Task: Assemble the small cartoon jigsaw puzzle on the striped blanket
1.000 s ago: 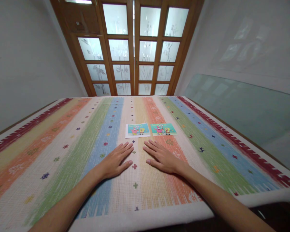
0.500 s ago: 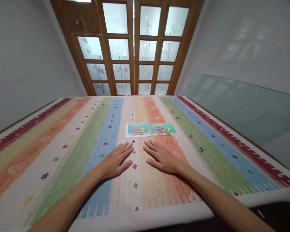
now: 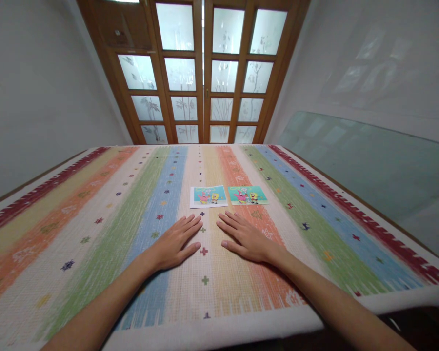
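My left hand [image 3: 177, 242] lies flat, palm down, on the striped tablecloth [image 3: 106, 273], its fingers stretched out and holding nothing. Opposite it, my right hand [image 3: 247, 238] rests the same way, with a gap of cloth between the two thumbs. Just beyond my fingertips are two cartoon pictures side by side. The left picture [image 3: 209, 197] has a white border and shows a pink and a yellow figure on light blue. The right picture [image 3: 248, 195] shows similar figures in stronger colours, without a white border. Neither hand touches a picture.
The cloth covers a large table whose near edge [image 3: 212, 334] runs below my forearms. Wooden doors [image 3: 204, 73] with frosted panes stand past the far edge. A greenish glass panel [image 3: 369, 161] leans along the right wall.
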Motion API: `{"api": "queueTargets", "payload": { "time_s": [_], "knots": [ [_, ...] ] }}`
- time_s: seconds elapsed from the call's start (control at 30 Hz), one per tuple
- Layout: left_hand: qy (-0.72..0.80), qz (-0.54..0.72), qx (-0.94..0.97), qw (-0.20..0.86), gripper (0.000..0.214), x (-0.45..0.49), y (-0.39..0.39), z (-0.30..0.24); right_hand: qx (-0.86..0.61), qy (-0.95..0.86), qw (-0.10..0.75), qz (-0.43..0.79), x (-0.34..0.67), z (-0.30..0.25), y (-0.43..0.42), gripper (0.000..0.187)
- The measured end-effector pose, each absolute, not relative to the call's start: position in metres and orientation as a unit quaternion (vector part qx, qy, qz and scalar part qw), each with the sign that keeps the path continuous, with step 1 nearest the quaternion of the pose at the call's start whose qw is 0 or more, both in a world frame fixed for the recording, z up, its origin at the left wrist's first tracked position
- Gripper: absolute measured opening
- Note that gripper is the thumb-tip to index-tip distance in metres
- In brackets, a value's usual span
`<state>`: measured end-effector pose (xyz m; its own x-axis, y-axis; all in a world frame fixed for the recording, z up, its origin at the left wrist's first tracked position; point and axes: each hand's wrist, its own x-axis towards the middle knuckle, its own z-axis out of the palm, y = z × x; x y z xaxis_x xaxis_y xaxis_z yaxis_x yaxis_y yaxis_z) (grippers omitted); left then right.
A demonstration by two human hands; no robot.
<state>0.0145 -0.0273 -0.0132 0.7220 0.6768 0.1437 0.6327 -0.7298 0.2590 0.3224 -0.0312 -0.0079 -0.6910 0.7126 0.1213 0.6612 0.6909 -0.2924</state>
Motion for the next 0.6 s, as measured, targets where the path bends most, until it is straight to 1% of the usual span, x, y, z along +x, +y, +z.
{"api": "queueTargets", "payload": {
  "time_s": [0.6],
  "knots": [
    [0.359,0.110,0.922,0.090,0.062,0.0148,-0.0270,-0.0135,-0.378,-0.914,0.111,0.099,0.3229,-0.0096,-0.0308,0.066]
  ]
}}
